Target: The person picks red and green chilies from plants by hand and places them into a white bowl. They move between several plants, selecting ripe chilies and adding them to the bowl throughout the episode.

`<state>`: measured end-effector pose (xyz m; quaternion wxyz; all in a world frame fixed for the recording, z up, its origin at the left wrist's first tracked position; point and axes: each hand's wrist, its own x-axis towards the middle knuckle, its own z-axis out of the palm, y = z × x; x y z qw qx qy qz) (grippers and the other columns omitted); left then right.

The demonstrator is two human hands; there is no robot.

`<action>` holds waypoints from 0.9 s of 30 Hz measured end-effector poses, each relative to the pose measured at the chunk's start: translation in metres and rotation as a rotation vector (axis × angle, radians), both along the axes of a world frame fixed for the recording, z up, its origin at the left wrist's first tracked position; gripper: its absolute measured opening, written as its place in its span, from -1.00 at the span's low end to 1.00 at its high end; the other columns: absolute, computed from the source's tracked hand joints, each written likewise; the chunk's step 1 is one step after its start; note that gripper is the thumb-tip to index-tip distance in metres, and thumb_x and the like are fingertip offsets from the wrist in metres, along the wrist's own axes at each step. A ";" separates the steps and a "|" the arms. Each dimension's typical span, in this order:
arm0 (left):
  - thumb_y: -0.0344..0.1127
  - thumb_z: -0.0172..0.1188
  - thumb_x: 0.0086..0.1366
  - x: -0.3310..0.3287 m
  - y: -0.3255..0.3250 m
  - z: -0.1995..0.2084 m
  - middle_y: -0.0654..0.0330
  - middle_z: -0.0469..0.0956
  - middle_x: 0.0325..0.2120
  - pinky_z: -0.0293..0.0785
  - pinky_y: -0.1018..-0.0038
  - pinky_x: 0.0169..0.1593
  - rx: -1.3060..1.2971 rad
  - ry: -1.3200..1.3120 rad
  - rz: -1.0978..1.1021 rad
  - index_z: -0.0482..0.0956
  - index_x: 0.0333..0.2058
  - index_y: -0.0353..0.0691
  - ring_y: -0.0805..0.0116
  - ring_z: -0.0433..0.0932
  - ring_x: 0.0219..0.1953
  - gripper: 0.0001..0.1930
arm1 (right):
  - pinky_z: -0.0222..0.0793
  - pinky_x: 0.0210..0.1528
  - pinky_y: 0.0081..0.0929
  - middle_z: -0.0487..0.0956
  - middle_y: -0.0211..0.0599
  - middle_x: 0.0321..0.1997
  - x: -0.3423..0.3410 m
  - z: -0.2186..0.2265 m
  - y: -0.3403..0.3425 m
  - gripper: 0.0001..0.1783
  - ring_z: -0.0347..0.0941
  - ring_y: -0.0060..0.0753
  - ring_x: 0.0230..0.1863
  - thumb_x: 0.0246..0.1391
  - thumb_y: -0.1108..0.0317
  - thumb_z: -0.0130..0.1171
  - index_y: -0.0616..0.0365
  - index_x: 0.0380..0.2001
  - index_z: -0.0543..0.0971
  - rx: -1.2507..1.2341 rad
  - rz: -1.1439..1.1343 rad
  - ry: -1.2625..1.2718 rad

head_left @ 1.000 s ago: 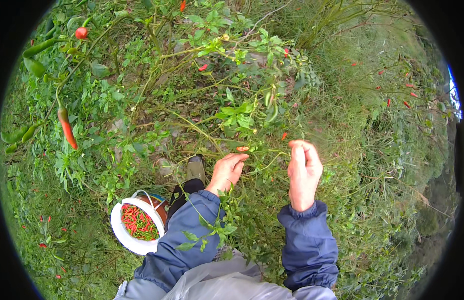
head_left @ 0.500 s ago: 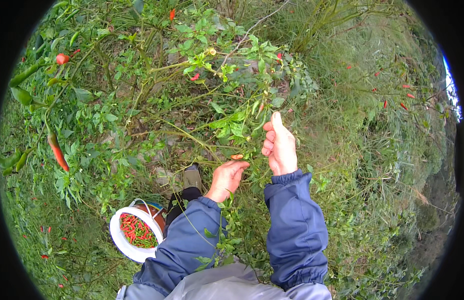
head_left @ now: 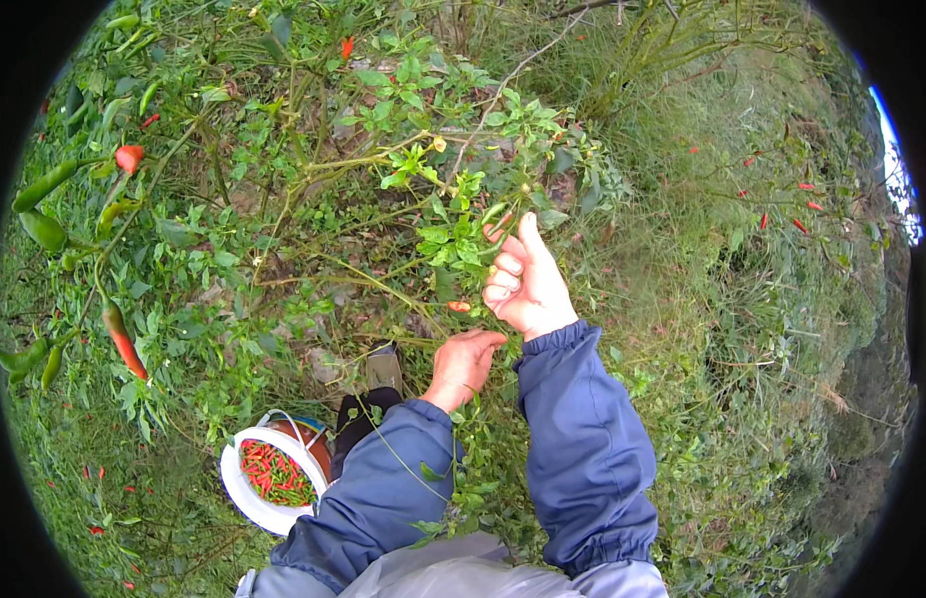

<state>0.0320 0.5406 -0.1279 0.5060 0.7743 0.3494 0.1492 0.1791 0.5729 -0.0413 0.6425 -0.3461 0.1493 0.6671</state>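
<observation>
My right hand (head_left: 528, 284) is up among the leaves of a chili plant (head_left: 438, 234). Its thumb and forefinger lie on either side of a small reddish chili pepper (head_left: 504, 221), and the other fingers are curled into the palm. Lower and to the left, my left hand (head_left: 463, 367) is closed with its back up; anything inside it is hidden. Just above that hand hangs an orange-red chili (head_left: 458, 306). A white bucket (head_left: 234, 468) holding many red and green chilies (head_left: 276, 471) stands to the left of my left forearm.
Thin branches (head_left: 333, 164) spread across the upper middle. Large green and red chilies (head_left: 124, 339) hang close by at the left. My shoe (head_left: 383, 367) shows beyond my left sleeve. Red chilies (head_left: 800, 225) dot the plants at right, and grass (head_left: 672, 259) covers the ground there.
My right hand has moved left and slightly up, its forefinger now reaching the small chili. My left hand has shifted slightly right and down. The view has moved a little.
</observation>
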 end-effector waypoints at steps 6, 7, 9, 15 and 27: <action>-0.46 0.12 0.07 0.000 0.005 0.005 0.18 0.54 -0.41 0.46 0.38 -0.27 0.002 -0.003 -0.010 0.57 -0.34 -0.11 0.15 0.52 -0.34 -0.84 | -0.25 -0.68 -0.69 -0.12 -0.70 -0.75 0.004 0.005 0.015 -0.51 -0.18 -0.72 -0.72 0.05 -0.19 -0.01 0.03 -0.31 0.47 0.290 0.082 0.116; -0.47 0.11 0.08 0.000 0.007 0.006 0.18 0.54 -0.41 0.47 0.40 -0.27 0.004 -0.007 -0.013 0.58 -0.33 -0.12 0.17 0.53 -0.35 -0.84 | -0.23 -0.67 -0.68 -0.11 -0.70 -0.75 0.004 0.005 0.018 -0.56 -0.17 -0.72 -0.72 0.08 -0.14 0.00 0.03 -0.35 0.46 0.255 0.063 0.104; -0.50 0.08 0.10 0.002 0.012 0.009 0.17 0.56 -0.41 0.47 0.45 -0.26 -0.067 -0.047 0.036 0.57 -0.31 -0.19 0.25 0.55 -0.35 -0.83 | -0.22 -0.66 -0.68 -0.10 -0.71 -0.75 0.004 0.004 0.017 -0.61 -0.16 -0.71 -0.72 0.09 -0.09 0.02 0.03 -0.38 0.46 0.129 0.026 -0.060; -0.58 -0.01 0.12 0.007 0.031 0.039 0.17 0.58 -0.42 0.46 0.55 -0.22 -0.100 -0.335 0.116 0.57 -0.30 -0.32 0.45 0.56 -0.35 -0.80 | -0.14 -0.67 -0.67 -0.01 -0.70 -0.78 0.017 0.004 -0.038 -0.68 -0.13 -0.73 -0.74 0.13 0.06 0.03 0.10 -0.47 0.41 0.055 0.091 -0.240; -0.18 0.05 0.27 0.045 0.044 0.056 0.32 0.48 -0.37 0.33 0.52 -0.15 -1.263 -0.473 0.032 0.46 -0.12 -0.26 0.53 0.42 -0.30 -0.69 | 0.06 -0.61 -0.67 0.33 -0.63 -0.65 0.023 0.011 -0.096 -0.71 0.12 -0.79 -0.62 0.05 0.15 0.14 0.18 -0.52 0.53 -0.090 0.450 -1.041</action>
